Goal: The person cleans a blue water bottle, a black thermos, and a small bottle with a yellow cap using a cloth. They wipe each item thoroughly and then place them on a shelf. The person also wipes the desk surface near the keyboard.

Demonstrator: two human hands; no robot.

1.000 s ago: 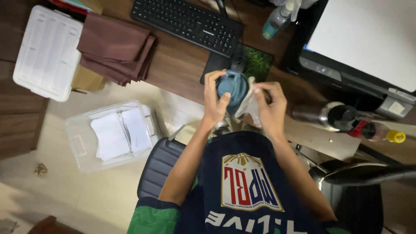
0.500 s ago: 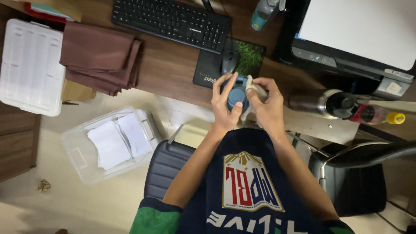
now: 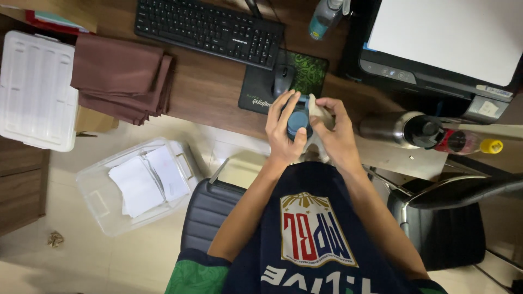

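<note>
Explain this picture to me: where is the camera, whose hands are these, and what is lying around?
The camera sits on a person's head and looks straight down, so you see their own arms. The left hand cups a small round blue object; the right hand presses a pale piece against it. What the object is, I cannot tell. On the wooden desk lie a black keyboard, a mouse on its pad, a folded brown cloth and a metal bottle. A clear box of papers stands on the floor.

Since 1 second ago, the right hand (image 3: 333, 130) has closed in against the left hand (image 3: 283, 128), pressing the white cloth (image 3: 316, 106) onto the round blue object (image 3: 298, 122).
</note>
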